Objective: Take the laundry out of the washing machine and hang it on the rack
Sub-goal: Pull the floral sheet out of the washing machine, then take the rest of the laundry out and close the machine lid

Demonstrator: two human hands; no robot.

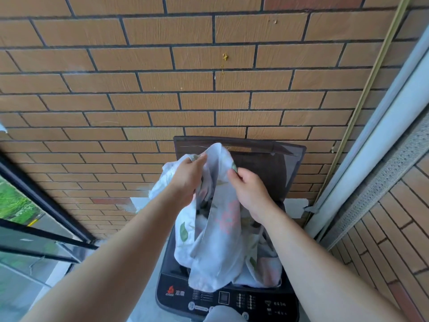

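Observation:
A top-loading washing machine (222,300) stands below me with its dark lid (267,163) raised against the brick wall. A white cloth with pink and green flower print (216,247) is lifted out of the drum and hangs down into the opening. My left hand (185,180) grips the cloth's upper left part. My right hand (250,194) pinches its upper right edge. More printed fabric lies in the drum under the hanging cloth. No drying rack is in view.
A brick wall (185,89) rises right behind the machine. A black-framed glass railing (41,231) runs along the left with greenery beyond. A white sliding door frame (383,145) and a tiled wall close off the right side. Grey floor shows left of the machine.

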